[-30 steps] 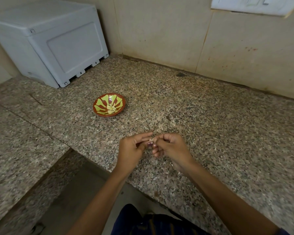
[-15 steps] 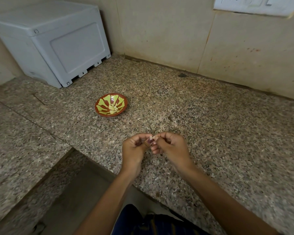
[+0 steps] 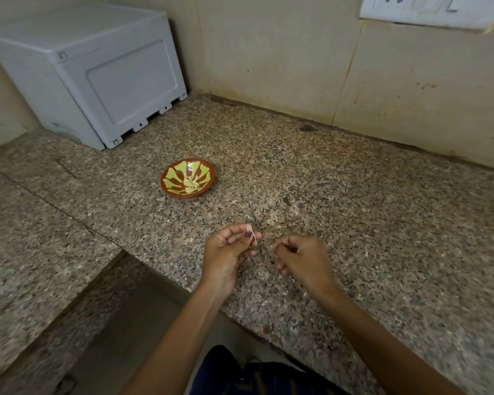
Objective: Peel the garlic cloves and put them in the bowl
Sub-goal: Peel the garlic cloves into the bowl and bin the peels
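Note:
My left hand (image 3: pixel 227 252) pinches a small pale garlic clove (image 3: pixel 249 228) between thumb and fingertips, a thin strip of skin hanging from it. My right hand (image 3: pixel 301 256) hovers just to the right, apart from the left, its fingers curled in; whether they hold a scrap of peel is too blurred to tell. The red bowl with a yellow-green pattern (image 3: pixel 170 178) stands on the granite counter beyond and left of my hands, with several peeled cloves (image 3: pixel 191 185) in its middle.
A grey plastic box (image 3: pixel 97 75) stands at the back left against the wall. The speckled granite counter (image 3: pixel 354 209) has a front edge just under my wrists and a lower slab to the left. A switchboard (image 3: pixel 428 10) is on the wall at top right.
My hands were joined around the clove; now they have pulled apart, the right one moving to the right. The clove stays in my left fingers.

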